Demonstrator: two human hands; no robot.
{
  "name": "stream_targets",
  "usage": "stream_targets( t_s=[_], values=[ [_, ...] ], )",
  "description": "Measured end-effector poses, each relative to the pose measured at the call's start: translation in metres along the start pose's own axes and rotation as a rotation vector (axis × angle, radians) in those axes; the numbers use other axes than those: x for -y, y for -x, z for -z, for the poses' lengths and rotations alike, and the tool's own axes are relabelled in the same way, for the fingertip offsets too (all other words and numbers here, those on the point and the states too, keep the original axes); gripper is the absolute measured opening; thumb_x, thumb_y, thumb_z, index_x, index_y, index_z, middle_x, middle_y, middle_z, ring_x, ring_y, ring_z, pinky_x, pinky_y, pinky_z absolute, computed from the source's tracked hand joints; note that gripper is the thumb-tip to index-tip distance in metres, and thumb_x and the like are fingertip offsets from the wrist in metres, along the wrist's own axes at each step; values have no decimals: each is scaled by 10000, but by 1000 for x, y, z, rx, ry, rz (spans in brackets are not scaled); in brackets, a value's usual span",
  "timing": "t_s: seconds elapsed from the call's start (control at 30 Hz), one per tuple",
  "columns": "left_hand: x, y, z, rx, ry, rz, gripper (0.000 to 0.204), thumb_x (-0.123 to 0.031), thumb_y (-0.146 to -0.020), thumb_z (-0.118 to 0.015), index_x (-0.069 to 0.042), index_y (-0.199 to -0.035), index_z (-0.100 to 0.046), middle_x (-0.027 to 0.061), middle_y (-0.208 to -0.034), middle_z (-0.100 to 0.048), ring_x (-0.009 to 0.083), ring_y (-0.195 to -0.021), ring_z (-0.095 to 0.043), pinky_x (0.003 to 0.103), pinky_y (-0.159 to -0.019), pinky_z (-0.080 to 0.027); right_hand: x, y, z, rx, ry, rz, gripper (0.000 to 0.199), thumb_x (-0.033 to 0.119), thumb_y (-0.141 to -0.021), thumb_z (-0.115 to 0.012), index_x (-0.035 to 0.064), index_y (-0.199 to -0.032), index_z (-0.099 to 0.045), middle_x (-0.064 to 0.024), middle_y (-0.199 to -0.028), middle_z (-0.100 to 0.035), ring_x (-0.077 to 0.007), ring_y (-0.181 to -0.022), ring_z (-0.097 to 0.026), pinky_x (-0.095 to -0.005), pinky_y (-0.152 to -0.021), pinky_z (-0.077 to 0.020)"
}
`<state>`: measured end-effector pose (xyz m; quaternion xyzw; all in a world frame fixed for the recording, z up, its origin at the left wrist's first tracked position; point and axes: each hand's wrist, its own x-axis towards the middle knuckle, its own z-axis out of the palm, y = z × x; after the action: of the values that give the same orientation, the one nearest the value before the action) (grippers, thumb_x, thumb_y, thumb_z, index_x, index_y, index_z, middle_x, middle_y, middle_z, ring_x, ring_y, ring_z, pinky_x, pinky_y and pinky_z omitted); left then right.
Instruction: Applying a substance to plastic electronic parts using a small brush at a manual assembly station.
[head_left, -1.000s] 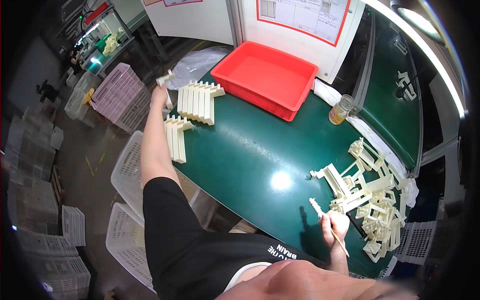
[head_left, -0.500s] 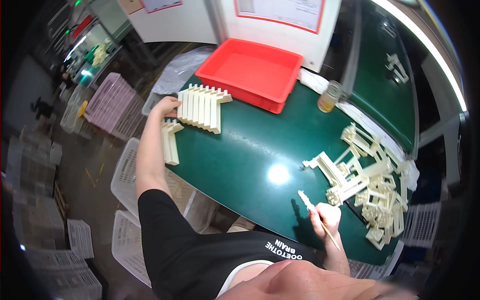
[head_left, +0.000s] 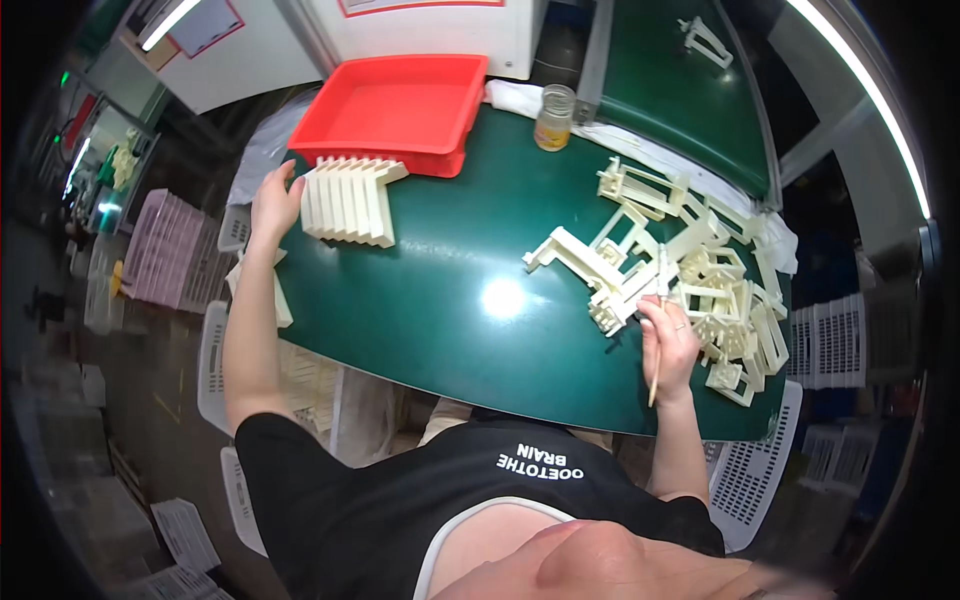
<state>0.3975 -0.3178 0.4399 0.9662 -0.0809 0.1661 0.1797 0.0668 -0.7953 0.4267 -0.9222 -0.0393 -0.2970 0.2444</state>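
Note:
My left hand is at the left end of a neat row of cream plastic parts. Its fingers are stretched and apart, thumb close to the row; whether it touches cannot be made out. In my closed right hand is a thin wooden stick with a white, lumpy tip. That hand is beside a loose heap of cream plastic frames, the stick's tip over its near-left part. One long frame juts left from the heap.
A red tray stands behind the row on the green table. A glass jar is at the back. More cream parts lie at the left edge. White baskets stand below.
My right hand has moved away from me with the stick, up to the heap. My left hand has come slightly off the row's end. The whole view has shifted.

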Motion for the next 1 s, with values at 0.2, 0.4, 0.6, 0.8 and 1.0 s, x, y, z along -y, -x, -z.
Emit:
stream_targets(
  t_s=[0.2, 0.4, 0.6, 0.8, 1.0],
  values=[
    [-168, 123, 24, 398, 771, -326, 267, -104, -898, -556, -24, -1145, -618, 79, -1097, -640, 172, -1062, -577, 301, -930, -432, -8, -20, -8, 201, 369, 196, 421, 9, -684, -644, 112, -1091, -600, -91, -1082, -596, -270, -1131, -532, -414, -933, -383],
    [-214, 200, -32, 548, 1003, -326, 274, -44, -855, -582, -21, -1125, -626, 106, -1069, -638, 200, -1033, -589, 318, -914, -450, -1, -34, 16, 281, 112, 170, 336, 101, -637, -744, 89, -944, -608, -73, -884, -595, -249, -929, -577, -388, -834, -414],
    [-261, 248, -63, 607, 1378, -126, 966, -104, -784, -740, -75, -1495, -86, 143, -1404, -370, 244, -1307, -379, 384, -1017, -397, 60, -33, -37, 131, -576, -180, 197, 81, -766, -745, 4, -912, -639, -80, -748, -605, -139, -626, -578, -267, -560, -449],
    [-242, 231, -57, 731, 1432, 227, 747, -153, -837, -704, 5, -1400, -241, 136, -1260, -484, 190, -1135, -521, 331, -864, -503, 62, -15, -47, -32, -828, -345, 190, 107, -962, -495, -23, -943, -633, -98, -936, -667, -138, -685, -637, -227, -602, -492],
    [-224, 226, -61, 513, 1510, 133, 574, -251, -937, -580, -1, -1376, -309, 91, -1173, -517, 169, -1067, -538, 311, -902, -463, 48, 6, -36, 390, -18, 236, 367, 301, -661, -774, 104, -939, -640, -63, -1042, -639, -255, -942, -584, -390, -804, -411]
  ],
)
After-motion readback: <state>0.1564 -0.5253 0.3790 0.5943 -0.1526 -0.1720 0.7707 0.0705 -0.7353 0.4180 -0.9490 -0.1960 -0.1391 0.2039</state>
